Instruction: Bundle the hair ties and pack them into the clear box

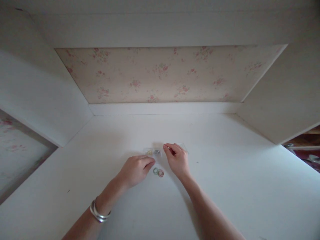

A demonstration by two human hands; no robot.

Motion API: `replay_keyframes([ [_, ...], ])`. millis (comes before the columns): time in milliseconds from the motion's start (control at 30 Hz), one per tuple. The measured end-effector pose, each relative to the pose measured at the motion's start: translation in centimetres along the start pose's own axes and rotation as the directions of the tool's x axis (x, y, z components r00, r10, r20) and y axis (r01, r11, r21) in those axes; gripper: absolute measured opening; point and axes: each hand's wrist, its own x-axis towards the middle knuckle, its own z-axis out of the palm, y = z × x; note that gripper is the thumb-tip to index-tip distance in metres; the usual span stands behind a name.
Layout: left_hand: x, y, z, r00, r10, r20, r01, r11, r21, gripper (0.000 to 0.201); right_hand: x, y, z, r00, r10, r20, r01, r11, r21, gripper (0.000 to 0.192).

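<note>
Across the white desk surface (pixel 225 186), enclosed by three white walls with one floral back panel (pixel 165 73), two bare hands work near the centre: the left hand (pixel 136 170), one silver bangle (pixel 98 213) on its wrist, lies knuckles-up with fingers loosely curled, and whether it holds anything cannot be told. The right hand (pixel 178 159) pinches one small clear plastic packet (pixel 156 152) at its edge, with two small rings visible inside. Two more small rings (pixel 158 172), one greenish, one reddish, lie touching each other between both hands, just nearer than the packet.
</note>
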Motion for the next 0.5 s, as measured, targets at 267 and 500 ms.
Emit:
replay_keyframes([
  [267,-1.7,-0.7,1.4,0.994,0.056,0.099,-0.054,0.998,-0.022,0.027,-0.4,0.2,0.3,0.992,0.037,0.125,-0.035,0.999,-0.021,0.028],
  [500,-1.9,-0.4,1.6,0.987,0.094,0.129,-0.088,0.995,-0.05,0.026,-0.5,0.3,0.3,0.991,0.027,0.127,-0.02,0.998,-0.053,0.028],
])
